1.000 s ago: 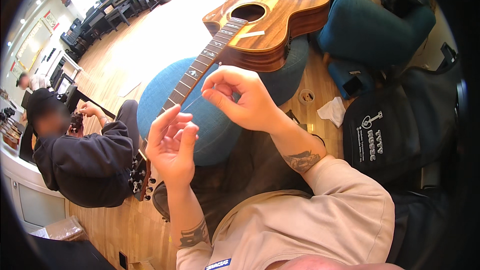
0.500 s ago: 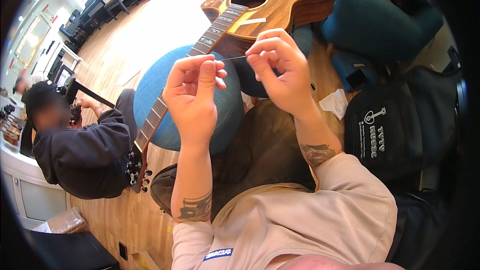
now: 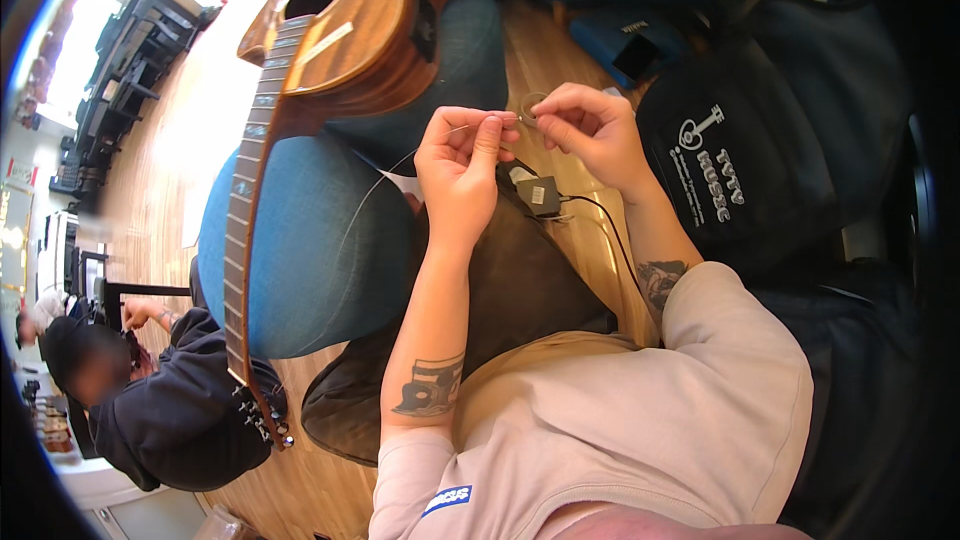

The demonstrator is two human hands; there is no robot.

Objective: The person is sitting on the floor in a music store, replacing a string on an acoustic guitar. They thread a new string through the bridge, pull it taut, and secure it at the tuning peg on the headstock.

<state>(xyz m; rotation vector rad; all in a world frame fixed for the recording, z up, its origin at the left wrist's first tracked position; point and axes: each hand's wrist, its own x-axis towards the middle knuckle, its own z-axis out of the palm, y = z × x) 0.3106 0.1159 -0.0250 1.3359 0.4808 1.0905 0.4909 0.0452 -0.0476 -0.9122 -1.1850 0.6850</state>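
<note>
My left hand (image 3: 460, 175) is closed in a pinch on a thin guitar string (image 3: 415, 152). From its fingers the string trails off in a loose curve to the left, over the blue seat. Close beside it, my right hand (image 3: 598, 135) pinches the string near a small loop, its fingertips almost meeting the left ones. Left of my hands an acoustic guitar (image 3: 385, 55) lies face up, its body at the far side and its bare-looking fretboard (image 3: 238, 220) pointing toward me. No strings are visible along the neck.
Round blue seats (image 3: 290, 270) support the guitar. A dark bag (image 3: 530, 290) lies below my forearms. Right of me are a black printed gig bag (image 3: 750, 140) and a blue case (image 3: 625, 45). A small box with a cable (image 3: 540, 196) sits under my hands. Another person (image 3: 180, 390) sits at left.
The view has swung right, so the guitar and the other person appear further left and lower. My fingertips have come closer together, and a long curve of string now shows left of my left hand.
</note>
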